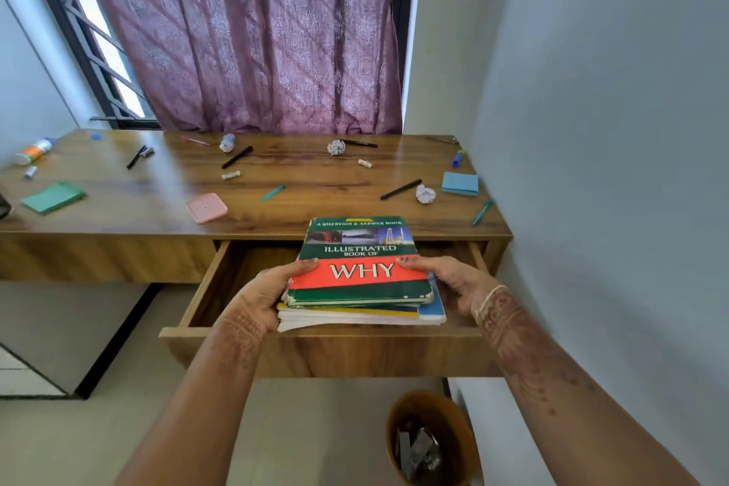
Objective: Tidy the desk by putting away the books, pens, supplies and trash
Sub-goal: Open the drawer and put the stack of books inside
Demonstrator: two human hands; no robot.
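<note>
- Most of the tidying is judged outstanding: the counter [276,209] carries loose items from its left end to its right end.
- One drawer [221,280] stands pulled out at the counter's near edge; the load above hides much of its inside.
- One stack of books [363,272], with a green "WHY" cover on top, is held over the open drawer and not yet set down. This is judged the step in hand.
- Below, near right on the floor, the waste bin [459,426] holds some scraps.
- Both hands are engaged: the left hand [268,296] grips the stack's left edge with its thumb on the cover, and the right hand [453,284] grips the right edge likewise. The fingers beneath are hidden.
- Left out: green pad [54,196] at left, blue pad [460,183] at right, pink lid [207,208] near centre.
- Unbinned: left paper ball [227,142], middle paper ball [336,147], right paper ball [425,194].
- Several pens remain out, among them a black pen [400,189] and a teal pen [273,192].
</note>
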